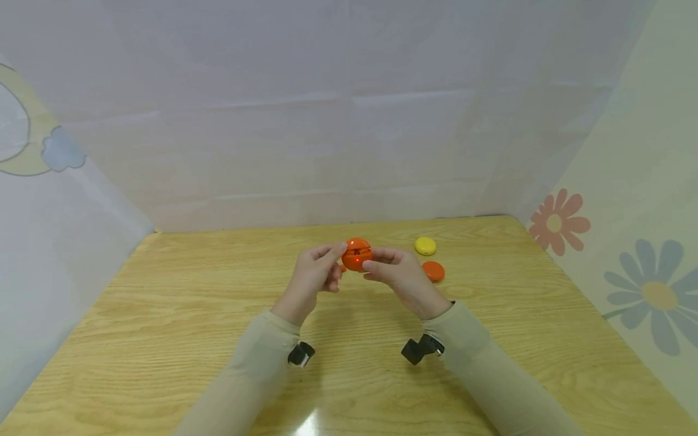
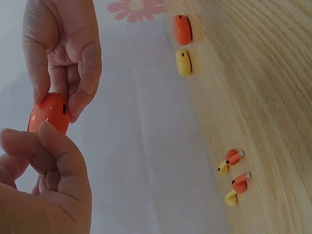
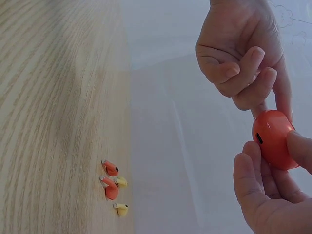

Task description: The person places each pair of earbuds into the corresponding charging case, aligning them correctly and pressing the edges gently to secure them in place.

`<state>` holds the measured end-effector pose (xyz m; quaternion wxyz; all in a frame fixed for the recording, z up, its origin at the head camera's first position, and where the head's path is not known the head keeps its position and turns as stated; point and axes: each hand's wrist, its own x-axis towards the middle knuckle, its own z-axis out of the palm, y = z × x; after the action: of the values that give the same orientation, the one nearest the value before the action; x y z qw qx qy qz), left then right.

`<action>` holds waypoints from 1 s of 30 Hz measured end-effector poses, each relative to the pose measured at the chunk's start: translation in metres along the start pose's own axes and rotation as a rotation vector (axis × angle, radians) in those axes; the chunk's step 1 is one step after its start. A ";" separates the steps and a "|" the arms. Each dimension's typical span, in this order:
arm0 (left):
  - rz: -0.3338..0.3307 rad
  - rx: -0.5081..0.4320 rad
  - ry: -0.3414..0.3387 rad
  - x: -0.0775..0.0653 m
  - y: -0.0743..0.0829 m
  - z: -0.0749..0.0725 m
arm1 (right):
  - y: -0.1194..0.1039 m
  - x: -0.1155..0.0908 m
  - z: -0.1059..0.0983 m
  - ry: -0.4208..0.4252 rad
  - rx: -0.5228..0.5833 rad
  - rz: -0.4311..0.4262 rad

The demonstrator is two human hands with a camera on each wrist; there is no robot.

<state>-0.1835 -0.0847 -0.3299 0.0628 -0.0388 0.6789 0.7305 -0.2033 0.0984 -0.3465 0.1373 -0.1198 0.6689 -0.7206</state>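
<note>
An orange earbud case (image 1: 357, 261) is held up over the table between both hands, its lid parted from the base with a dark gap showing. My left hand (image 1: 313, 274) pinches its left side between thumb and finger. From the right, my right hand (image 1: 400, 275) grips it with the thumb in front and fingers behind. A small black slot marks the case (image 2: 54, 113) in the left wrist view. Several orange and yellow earbuds lie on the table, among them an orange earbud (image 3: 111, 191) and a yellow earbud (image 3: 122, 210); the hands mostly hide them in the head view.
Right of the hands, a second orange case (image 1: 433, 271) rests on the wooden table (image 1: 191, 315), with a yellow case (image 1: 425, 246) just behind it. A pale cloth wall (image 1: 349, 151) rises at the table's back edge, and patterned cloth hangs on both sides.
</note>
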 end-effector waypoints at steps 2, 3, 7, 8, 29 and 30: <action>0.001 0.002 -0.012 0.000 -0.001 -0.001 | 0.000 0.000 0.000 -0.003 -0.002 -0.002; 0.000 0.005 -0.020 0.000 -0.002 -0.001 | 0.000 0.000 0.000 -0.003 -0.001 -0.003; 0.005 0.014 -0.042 -0.001 -0.004 -0.002 | 0.000 -0.001 -0.001 -0.005 0.008 -0.010; 0.006 0.015 -0.044 -0.001 -0.004 -0.002 | 0.000 -0.001 -0.001 -0.004 0.011 -0.010; 0.082 0.219 0.024 -0.015 -0.015 -0.019 | 0.006 -0.001 0.014 -0.063 0.009 0.004; 0.080 0.222 0.029 -0.016 -0.016 -0.020 | 0.007 -0.001 0.015 -0.063 0.008 0.007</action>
<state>-0.1662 -0.1043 -0.3446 0.0278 -0.0150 0.7576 0.6520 -0.1969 0.0841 -0.3518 0.1613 -0.1394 0.6617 -0.7188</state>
